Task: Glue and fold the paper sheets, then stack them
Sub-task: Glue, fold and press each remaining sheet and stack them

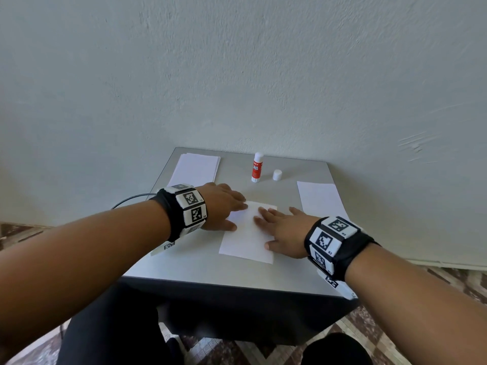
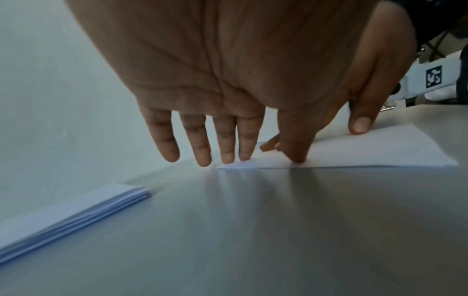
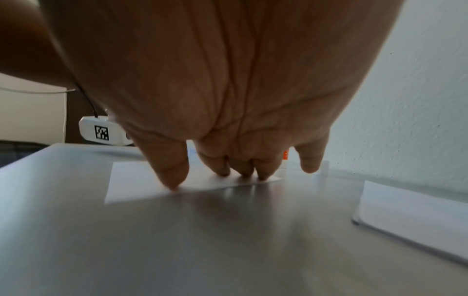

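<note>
A folded white sheet (image 1: 247,235) lies in the middle of the grey table (image 1: 200,270). My left hand (image 1: 226,206) rests flat on the sheet's left edge, fingers straight. In the left wrist view the left hand (image 2: 228,148) touches the sheet (image 2: 380,152) with its thumb and fingertips. My right hand (image 1: 279,227) presses on the right side of the sheet. The right hand (image 3: 228,164) has its fingertips down on the paper (image 3: 131,184). A pile of plain sheets (image 1: 196,167) lies at the back left. A sheet (image 1: 320,198) lies at the right.
An uncapped red and white glue stick (image 1: 257,167) stands at the back of the table, its white cap (image 1: 277,175) beside it. The table backs onto a pale wall (image 1: 263,75). The table's front edge is close to my knees.
</note>
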